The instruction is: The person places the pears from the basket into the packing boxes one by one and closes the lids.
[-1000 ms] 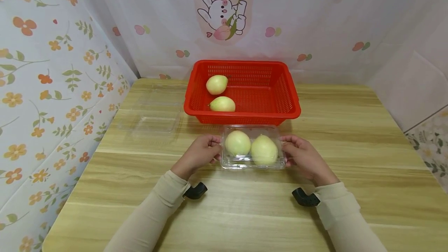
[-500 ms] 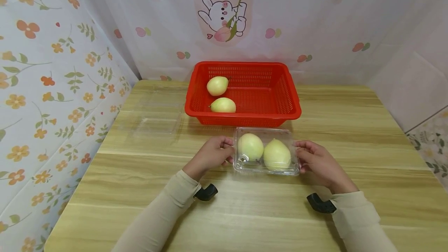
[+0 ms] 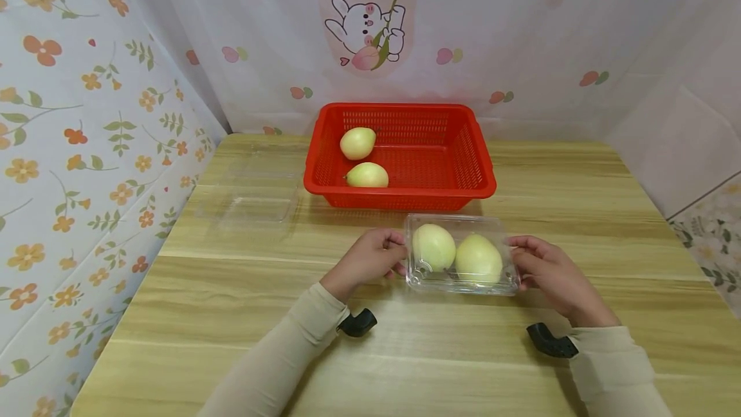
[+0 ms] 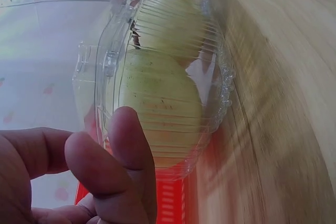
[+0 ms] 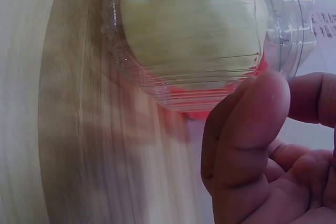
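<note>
A clear plastic clamshell box (image 3: 463,285) with two pale yellow pears, a left one (image 3: 434,248) and a right one (image 3: 478,258), is held between my hands in front of the red basket. Its lid lies over the fruit. My left hand (image 3: 367,257) grips the box's left end; in the left wrist view, its fingers (image 4: 105,174) are bent at the ribbed wall. At the opposite end, my right hand (image 3: 558,278) holds on with thumb and bent fingers (image 5: 257,124). Whether the box's base touches the table cannot be told.
The red plastic basket (image 3: 399,193) stands at the back centre with a rear pear (image 3: 357,143) and a front pear (image 3: 367,175) inside. Left of it, another transparent container (image 3: 255,208) sits open on the wooden table (image 3: 231,320). Patterned curtains border the back and left.
Both hands have carried the clamshell box with its pears rightward and slightly toward me. The basket, its pears and the other container stay in place.
</note>
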The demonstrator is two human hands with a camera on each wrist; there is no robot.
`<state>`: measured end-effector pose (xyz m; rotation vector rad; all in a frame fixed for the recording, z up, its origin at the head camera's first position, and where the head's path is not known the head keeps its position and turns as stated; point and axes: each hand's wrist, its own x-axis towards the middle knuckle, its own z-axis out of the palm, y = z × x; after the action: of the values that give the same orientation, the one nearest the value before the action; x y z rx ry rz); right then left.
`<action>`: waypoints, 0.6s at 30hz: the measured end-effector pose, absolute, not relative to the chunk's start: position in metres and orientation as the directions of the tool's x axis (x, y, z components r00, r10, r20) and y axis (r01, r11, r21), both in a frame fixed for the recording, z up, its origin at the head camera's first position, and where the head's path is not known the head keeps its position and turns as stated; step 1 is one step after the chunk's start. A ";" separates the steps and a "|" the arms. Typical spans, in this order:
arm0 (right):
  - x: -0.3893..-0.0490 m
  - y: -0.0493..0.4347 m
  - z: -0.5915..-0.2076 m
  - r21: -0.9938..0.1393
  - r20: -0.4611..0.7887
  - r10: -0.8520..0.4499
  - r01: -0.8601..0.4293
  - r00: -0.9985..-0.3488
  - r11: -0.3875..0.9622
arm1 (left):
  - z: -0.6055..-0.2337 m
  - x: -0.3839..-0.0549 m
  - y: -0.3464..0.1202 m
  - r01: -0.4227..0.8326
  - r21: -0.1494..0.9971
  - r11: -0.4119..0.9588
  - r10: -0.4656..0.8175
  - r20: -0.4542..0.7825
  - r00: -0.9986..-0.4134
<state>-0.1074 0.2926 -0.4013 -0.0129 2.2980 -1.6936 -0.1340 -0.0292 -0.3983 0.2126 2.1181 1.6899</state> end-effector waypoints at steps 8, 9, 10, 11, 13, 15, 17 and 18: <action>-0.106 0.308 -0.401 -0.941 -0.213 -0.161 0.158 -0.964 0.299 | -0.398 -0.134 -0.013 -0.153 0.960 0.235 0.384 -0.237 -0.893; -0.106 0.310 -0.401 -0.940 -0.217 -0.158 0.163 -0.963 0.300 | -0.399 -0.134 -0.010 -0.152 0.960 0.234 0.385 -0.235 -0.892; -0.105 0.313 -0.401 -0.938 -0.221 -0.153 0.168 -0.963 0.303 | -0.399 -0.134 -0.008 -0.153 0.961 0.232 0.386 -0.235 -0.892; -0.105 0.315 -0.401 -0.937 -0.225 -0.149 0.172 -0.963 0.304 | -0.400 -0.134 -0.006 -0.154 0.961 0.229 0.388 -0.235 -0.891; -0.103 0.319 -0.401 -0.935 -0.229 -0.145 0.177 -0.962 0.307 | -0.401 -0.133 -0.003 -0.155 0.962 0.226 0.392 -0.236 -0.889; -0.103 0.323 -0.401 -0.933 -0.233 -0.147 0.179 -0.961 0.313 | -0.402 -0.133 0.001 -0.158 0.961 0.226 0.397 -0.239 -0.886; -0.102 0.328 -0.401 -0.927 -0.239 -0.149 0.180 -0.959 0.328 | -0.403 -0.132 0.004 -0.158 0.961 0.226 0.401 -0.240 -0.884; -0.101 0.330 -0.401 -0.924 -0.244 -0.149 0.183 -0.958 0.337 | -0.403 -0.132 0.006 -0.153 0.962 0.227 0.404 -0.236 -0.884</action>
<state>-0.1015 0.3300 -0.4012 0.0305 2.3199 -1.6597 -0.1320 0.0058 -0.4027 0.2302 2.0677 1.6978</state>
